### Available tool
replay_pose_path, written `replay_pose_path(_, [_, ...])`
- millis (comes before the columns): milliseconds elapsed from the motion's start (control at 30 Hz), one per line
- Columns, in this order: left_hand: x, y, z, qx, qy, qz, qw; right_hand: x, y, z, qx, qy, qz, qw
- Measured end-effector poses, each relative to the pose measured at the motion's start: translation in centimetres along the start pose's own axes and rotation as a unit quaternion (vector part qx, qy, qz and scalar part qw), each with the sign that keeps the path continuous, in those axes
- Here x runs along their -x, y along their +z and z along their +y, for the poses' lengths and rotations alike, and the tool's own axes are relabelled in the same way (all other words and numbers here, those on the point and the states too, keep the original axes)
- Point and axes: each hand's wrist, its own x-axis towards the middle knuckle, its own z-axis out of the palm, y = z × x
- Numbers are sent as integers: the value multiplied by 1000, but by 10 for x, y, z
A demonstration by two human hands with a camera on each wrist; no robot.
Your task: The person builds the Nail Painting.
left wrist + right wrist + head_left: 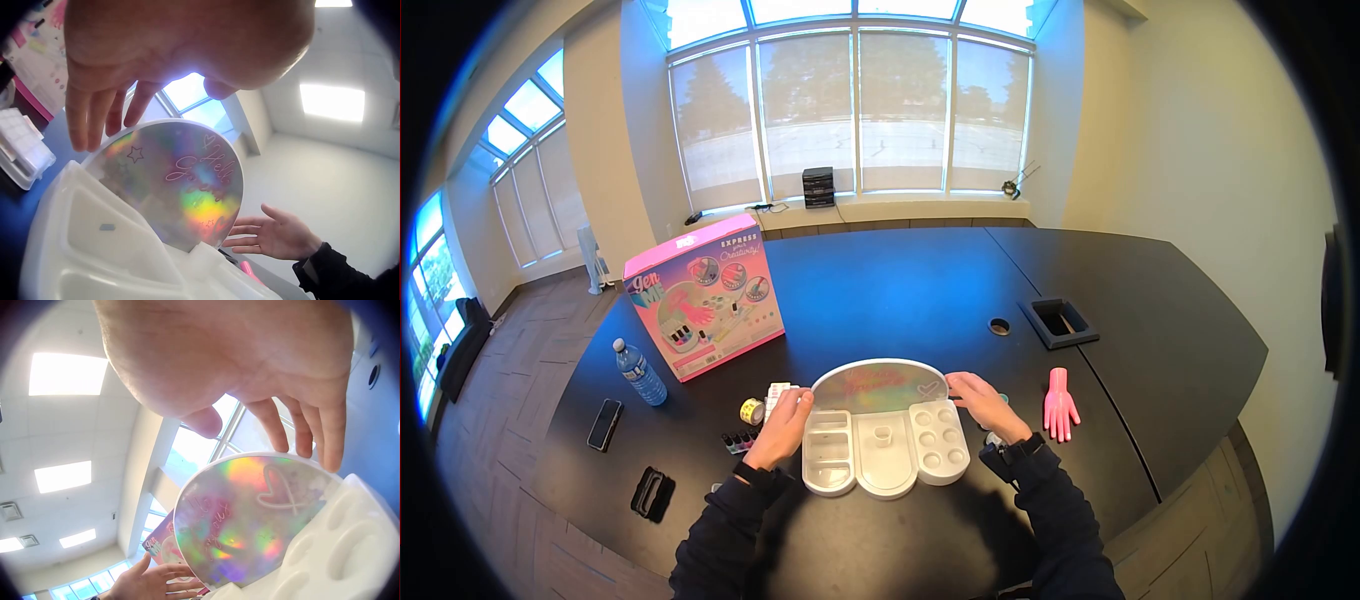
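2 hands, the left hand (781, 430) at 10 o'clock and the right hand (987, 405) at 2, flank the white tray (885, 472) about equally near, fingers extended, gripping nothing. Its long axis runs 9 to 3; the shiny panel (880, 386) stands upright at 12.
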Motion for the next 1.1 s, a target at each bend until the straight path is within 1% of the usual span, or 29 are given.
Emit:
replay_pose_path(167, [0,2,-5,5,8,6,1000,4,0,-3,-6,1,-5,1000])
replay_pose_path(267, [1,2,-4,4,4,3,1000,5,0,-4,14,22,-18,999])
replay_pose_path(333, [1,3,-5,5,1,1,1000,4,2,0,-1,3,3,1000])
replay_pose_path(567, [1,4,-11,18,-9,1,1000,3,1,5,5,-5,10,1000])
replay_pose_path(667, [1,4,-12,20,-11,2,1000,0,-1,11,41,-30,10,999])
replay_pose_path(867, [3,4,-10,17,-14,1,1000,5,0,1,4,1,0,1000])
replay_pose_path(933, [4,4,-10,19,-15,1,1000,7,0,-2,-33,7,-8,999])
replay_pose_path(1067, [8,4,-3,14,-25,6,1000,16,-3,-15,-41,11,-4,999])
replay_pose_path(1100, [10,3,0,13,-30,5,999,19,-6,-20,-23,13,3,1000])
